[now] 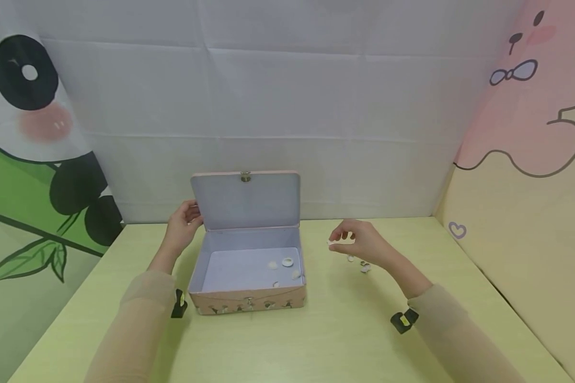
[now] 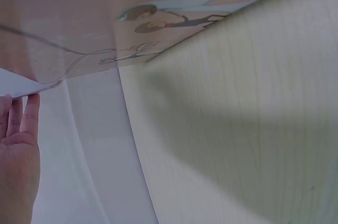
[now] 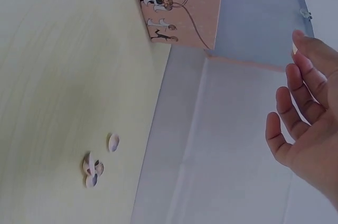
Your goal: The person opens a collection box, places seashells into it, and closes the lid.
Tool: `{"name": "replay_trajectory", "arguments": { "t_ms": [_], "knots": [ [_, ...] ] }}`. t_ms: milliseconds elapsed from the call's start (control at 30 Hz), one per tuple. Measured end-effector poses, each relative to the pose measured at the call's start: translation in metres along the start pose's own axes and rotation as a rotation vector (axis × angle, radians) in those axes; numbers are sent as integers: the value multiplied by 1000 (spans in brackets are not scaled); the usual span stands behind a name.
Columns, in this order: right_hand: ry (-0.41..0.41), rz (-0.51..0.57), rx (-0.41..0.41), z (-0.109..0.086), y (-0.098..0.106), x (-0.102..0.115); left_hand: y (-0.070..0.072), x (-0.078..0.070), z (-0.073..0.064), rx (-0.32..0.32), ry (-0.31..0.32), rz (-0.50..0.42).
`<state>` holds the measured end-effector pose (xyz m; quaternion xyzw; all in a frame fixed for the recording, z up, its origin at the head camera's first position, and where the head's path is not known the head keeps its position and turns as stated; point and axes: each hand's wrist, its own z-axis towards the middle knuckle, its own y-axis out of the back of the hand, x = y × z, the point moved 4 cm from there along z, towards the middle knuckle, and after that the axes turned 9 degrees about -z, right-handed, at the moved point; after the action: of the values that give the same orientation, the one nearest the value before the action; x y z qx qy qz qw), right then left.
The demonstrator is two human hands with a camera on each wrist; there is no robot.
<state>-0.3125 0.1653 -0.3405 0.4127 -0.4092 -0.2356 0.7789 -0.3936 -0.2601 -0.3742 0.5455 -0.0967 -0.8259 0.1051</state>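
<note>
Right hand (image 1: pixel 364 243) pinches white piece (image 3: pixel 294 49) (mostly hidden)

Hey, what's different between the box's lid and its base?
The lid stands raised at the back, while the base sits flat on the table. The lid is a shallow panel; the base is a deeper tray. The base holds small pale pieces, while the lid has the left hand at its edge. Both have pale bluish-grey insides.

No words, numbers or brands can be read, including on the pink, figure-printed rectangular metal box (image 1: pixel 249 302); a purple heart outline (image 1: pixel 457 230) marks the pale yellow backdrop (image 1: pixel 517 234) at right.
</note>
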Motion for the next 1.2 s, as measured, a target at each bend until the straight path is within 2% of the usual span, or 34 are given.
{"name": "replay_trajectory", "arguments": {
  "t_ms": [67, 333, 533, 800, 1200],
  "knots": [
    [13, 10, -1, 4, -3, 6, 1, 5, 2, -1, -6, 1],
    [69, 40, 11, 15, -21, 28, 2, 0, 0, -1, -7, 3],
    [130, 19, 30, 23, -42, 41, 2, -1, -1, -3, -5, 23],
    [170, 2, 63, 29, -70, 50, 1, 0, 0, -14, -19, 16],
    [46, -63, 81, 36, -95, 45, 2, 2, 1, -11, -17, 19]
  ]
}}
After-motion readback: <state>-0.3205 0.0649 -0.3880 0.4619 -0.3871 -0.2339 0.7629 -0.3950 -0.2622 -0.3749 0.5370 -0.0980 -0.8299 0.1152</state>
